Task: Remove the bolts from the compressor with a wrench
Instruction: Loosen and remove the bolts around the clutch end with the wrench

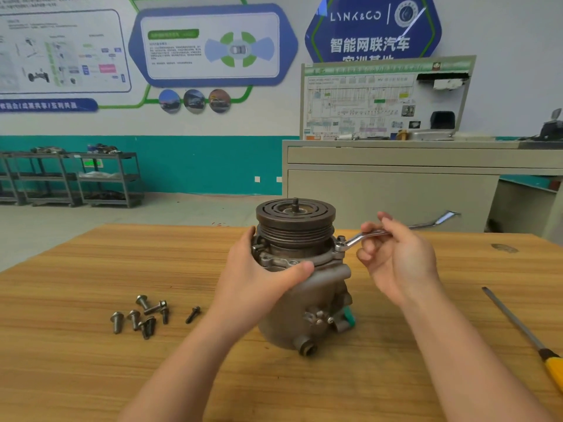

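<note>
Left hand [259,275] grips upright compressor [300,278]; right hand [396,257] holds wrench [359,237] pointing right. Wall sign [370,28] reads "LYNK&CO".

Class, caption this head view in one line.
Left hand steadies grey metal compressor; right hand holds silver wrench on flange bolt.

Loose bolts [145,316] left of the compressor [300,287], screwdriver [524,332] far right, bare table [76,269] between.
</note>
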`<state>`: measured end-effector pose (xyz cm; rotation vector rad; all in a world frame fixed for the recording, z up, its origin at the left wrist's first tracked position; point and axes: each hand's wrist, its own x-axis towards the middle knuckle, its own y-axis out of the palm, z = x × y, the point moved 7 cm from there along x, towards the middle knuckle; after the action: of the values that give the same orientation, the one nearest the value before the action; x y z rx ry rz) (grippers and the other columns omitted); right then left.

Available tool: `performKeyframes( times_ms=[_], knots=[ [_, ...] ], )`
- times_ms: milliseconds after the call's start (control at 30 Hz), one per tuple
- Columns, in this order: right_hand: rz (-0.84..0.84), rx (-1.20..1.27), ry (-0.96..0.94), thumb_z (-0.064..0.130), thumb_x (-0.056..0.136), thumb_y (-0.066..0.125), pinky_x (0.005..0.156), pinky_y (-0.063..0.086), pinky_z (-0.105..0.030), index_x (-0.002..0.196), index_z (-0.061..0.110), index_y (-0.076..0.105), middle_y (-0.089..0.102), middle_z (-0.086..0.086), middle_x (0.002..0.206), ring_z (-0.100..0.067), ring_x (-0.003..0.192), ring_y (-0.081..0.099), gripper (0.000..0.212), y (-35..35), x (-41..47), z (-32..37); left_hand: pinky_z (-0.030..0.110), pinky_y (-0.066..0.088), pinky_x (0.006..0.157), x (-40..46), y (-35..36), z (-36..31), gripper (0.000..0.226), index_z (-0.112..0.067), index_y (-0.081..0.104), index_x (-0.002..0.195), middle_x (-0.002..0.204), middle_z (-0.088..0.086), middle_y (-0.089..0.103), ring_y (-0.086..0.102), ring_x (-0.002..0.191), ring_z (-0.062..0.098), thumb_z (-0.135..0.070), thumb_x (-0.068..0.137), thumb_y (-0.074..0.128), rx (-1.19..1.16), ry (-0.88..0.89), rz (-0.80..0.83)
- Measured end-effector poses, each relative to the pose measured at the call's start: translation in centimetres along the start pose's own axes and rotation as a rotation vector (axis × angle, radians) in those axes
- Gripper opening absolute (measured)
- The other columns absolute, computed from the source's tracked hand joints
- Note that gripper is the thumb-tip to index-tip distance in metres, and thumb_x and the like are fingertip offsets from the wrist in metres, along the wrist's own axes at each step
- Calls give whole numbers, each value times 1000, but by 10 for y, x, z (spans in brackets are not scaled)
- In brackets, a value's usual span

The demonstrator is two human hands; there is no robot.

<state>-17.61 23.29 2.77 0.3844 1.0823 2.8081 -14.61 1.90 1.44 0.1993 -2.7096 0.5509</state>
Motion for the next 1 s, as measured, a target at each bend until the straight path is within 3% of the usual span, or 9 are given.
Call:
performKeyframes(
  times_ms=[67,133,233,367,567,633,733,867,1000],
  knots=[
    [10,44,33,3,101,39,36,35,-18,105,15,43,64,-7,60,-11,38,46,14,2,0,-3,1,45,74,8,-4,3,86,-55,41,122,105,-43,58,54,99,-22,-66,48,83,-69,0,116],
    [-7,116,37,0,98,45,35,37,-18,107,16,41,66,-8,62,-9,40,48,19,3,1,-5,10,47,87,15,-5,11,108,-50,34,139,116,-37,57,54,106,-17,-65,44,84,-156,-20,187],
    [31,154,129,6,96,52,38,42,-15,93,12,53,64,-5,65,-6,42,52,7,11,-2,-15,39,41,109,22,-2,21,125,-38,30,148,139,-7,54,54,125,12,-55,40,90,-356,-46,270],
    [35,207,186,19,99,51,39,44,-16,84,9,55,64,-4,63,-7,43,53,18,18,-10,-27,37,42,107,21,-1,23,115,-30,33,149,138,2,56,58,122,19,-39,47,85,-480,-69,322],
    [-206,46,-468,22,105,40,41,44,-21,87,13,43,65,0,59,-13,40,54,20,3,-35,18,26,29,105,3,-6,-2,128,-43,6,153,153,-22,22,29,134,1,-74,48,71,-55,24,152],
    [-193,-115,-643,27,104,41,42,48,-23,89,18,43,67,0,63,-13,41,58,17,10,-47,31,33,28,113,-8,3,-17,129,-37,4,154,154,-17,20,25,139,6,-76,50,71,96,100,27],
    [-103,-304,-812,38,99,50,41,49,-27,87,27,44,68,-2,67,-16,40,61,17,23,-63,35,45,29,117,-18,9,-24,129,-24,7,154,154,-4,22,22,143,16,-69,53,75,240,113,-172],
    [64,-428,-977,51,90,60,45,52,-33,82,43,51,69,5,67,-15,44,64,15,40,-81,34,39,22,120,-28,14,-23,130,-20,4,154,157,-2,15,13,145,16,-73,54,69,312,134,-251],
    [88,-461,-1046,48,87,66,55,53,-38,78,40,54,69,10,62,-14,47,66,17,45,-87,32,36,22,119,-30,17,-23,128,-21,3,154,158,-4,14,11,145,14,-70,57,70,312,143,-283]
  ],
)
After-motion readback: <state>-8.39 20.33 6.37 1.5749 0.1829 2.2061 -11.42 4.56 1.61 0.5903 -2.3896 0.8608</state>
